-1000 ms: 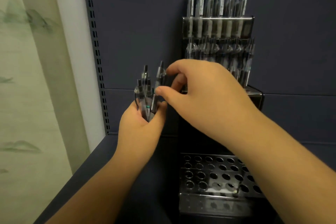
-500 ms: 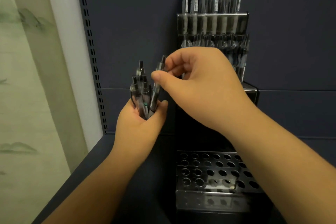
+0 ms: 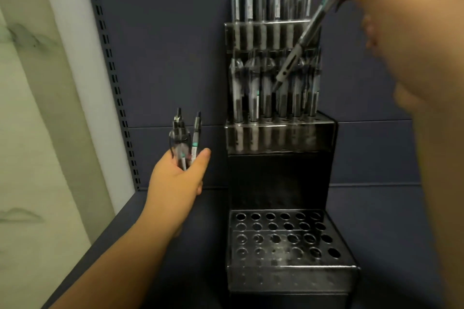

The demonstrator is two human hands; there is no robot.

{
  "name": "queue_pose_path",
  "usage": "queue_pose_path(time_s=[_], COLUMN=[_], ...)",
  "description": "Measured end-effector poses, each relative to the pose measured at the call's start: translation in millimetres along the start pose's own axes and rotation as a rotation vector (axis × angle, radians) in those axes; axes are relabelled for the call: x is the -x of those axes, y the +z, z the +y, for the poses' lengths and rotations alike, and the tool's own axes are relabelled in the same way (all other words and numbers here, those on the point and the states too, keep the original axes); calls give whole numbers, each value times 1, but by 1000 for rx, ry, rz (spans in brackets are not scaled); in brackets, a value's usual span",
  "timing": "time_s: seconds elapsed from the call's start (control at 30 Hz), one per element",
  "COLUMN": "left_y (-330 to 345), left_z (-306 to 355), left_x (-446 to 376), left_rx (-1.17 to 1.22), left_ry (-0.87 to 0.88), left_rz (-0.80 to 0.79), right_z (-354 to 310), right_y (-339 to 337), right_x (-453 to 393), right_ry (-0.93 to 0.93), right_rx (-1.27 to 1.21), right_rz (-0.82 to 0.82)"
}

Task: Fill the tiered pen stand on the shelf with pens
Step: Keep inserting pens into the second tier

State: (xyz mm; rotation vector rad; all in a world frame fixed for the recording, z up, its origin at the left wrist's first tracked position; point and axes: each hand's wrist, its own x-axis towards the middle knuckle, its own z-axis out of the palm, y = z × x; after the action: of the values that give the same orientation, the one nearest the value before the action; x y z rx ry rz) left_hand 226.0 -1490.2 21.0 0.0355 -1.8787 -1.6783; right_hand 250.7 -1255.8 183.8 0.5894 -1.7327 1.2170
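The shelf carries a dark tiered stand against its back panel. The top two tiers are packed with upright pens; the bottom tier shows rows of bare holes. The right hand, close to the camera and blurred, pinches one pen, slanted tip-down over the middle tier. The left hand, left of the stand, grips a bundle of pens held upright.
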Motion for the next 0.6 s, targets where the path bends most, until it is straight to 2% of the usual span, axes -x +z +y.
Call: queue_pose_path(time_s=[0.2,0.6], left_y=[2,-1], left_z=[-1,-2], left_x=[2,2], left_rx=[-101,-159], left_ry=[16,27], left_rz=[-14,-28], right_z=[3,14], right_y=[4,26], right_x=[-2,1], right_ry=[-69,39], right_rx=[73,158], right_rz=[-43,-121])
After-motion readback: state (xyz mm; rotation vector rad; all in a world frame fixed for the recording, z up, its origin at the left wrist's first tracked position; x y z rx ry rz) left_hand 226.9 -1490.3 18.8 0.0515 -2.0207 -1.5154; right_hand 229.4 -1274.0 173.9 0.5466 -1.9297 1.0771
